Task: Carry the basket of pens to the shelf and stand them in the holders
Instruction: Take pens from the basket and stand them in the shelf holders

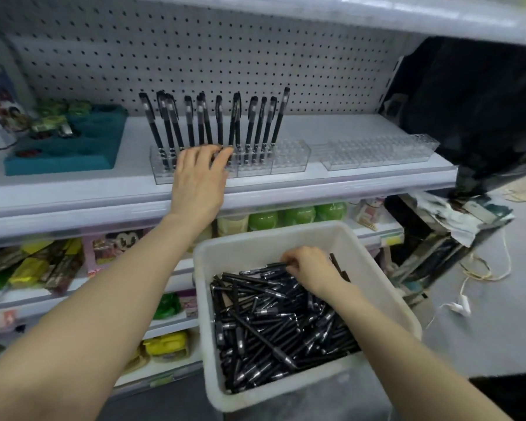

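One shelf (362,129) carries the work, and one white basket (362,247) sits below its front edge. Two clear holders lie on the shelf. The left holder (289,159) is partly filled and the right holder (377,153) has no pens in it. About fourteen standing pens (219,123) fill the left holder's left and middle. The loose pens (271,323) in the basket are too many to count.

The left hand (199,174) rests with straight fingers on the left holder, its grip open, which is well placed to steady it. The right hand (308,270) has its grip closed on a loose pen or two near the basket's far wall. It seems best to lift only a few, turn them cap up, and seat each in a free hole to the right without knocking its neighbours.
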